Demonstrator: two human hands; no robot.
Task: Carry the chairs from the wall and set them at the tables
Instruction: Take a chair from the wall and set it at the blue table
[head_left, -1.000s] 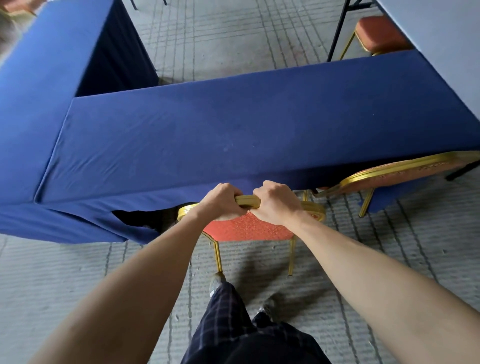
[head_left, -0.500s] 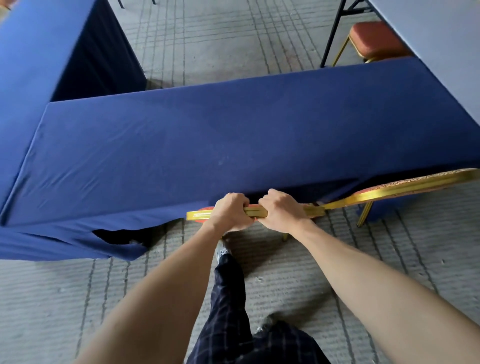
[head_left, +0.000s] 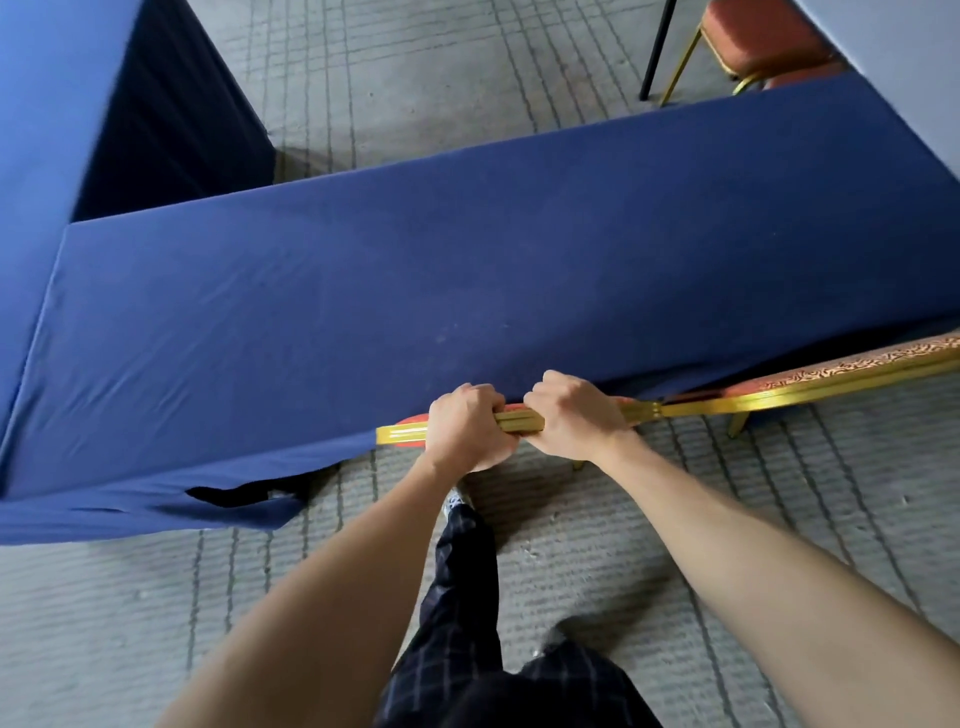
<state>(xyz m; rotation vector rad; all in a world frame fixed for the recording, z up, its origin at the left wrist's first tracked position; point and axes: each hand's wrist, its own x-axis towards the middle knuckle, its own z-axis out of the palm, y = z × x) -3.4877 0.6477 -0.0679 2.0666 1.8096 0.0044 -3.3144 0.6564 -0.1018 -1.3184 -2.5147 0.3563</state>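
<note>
A chair with a gold frame and red upholstery (head_left: 402, 434) stands tucked under the near edge of a long table draped in blue cloth (head_left: 415, 291). Only the gold top rail of its back shows. My left hand (head_left: 465, 426) and my right hand (head_left: 574, 415) grip that rail side by side. Its seat and legs are almost wholly hidden beneath the cloth.
A second gold and red chair (head_left: 831, 379) sits at the same table to the right. A third chair (head_left: 763, 41) stands at the far right by a lighter table (head_left: 909, 62). Another blue table (head_left: 57, 104) adjoins at left. Grey carpet (head_left: 675, 545) lies underfoot.
The chair has slid forward under the table, so its red back and legs went out of sight. Both hands kept their grip on the top rail.
</note>
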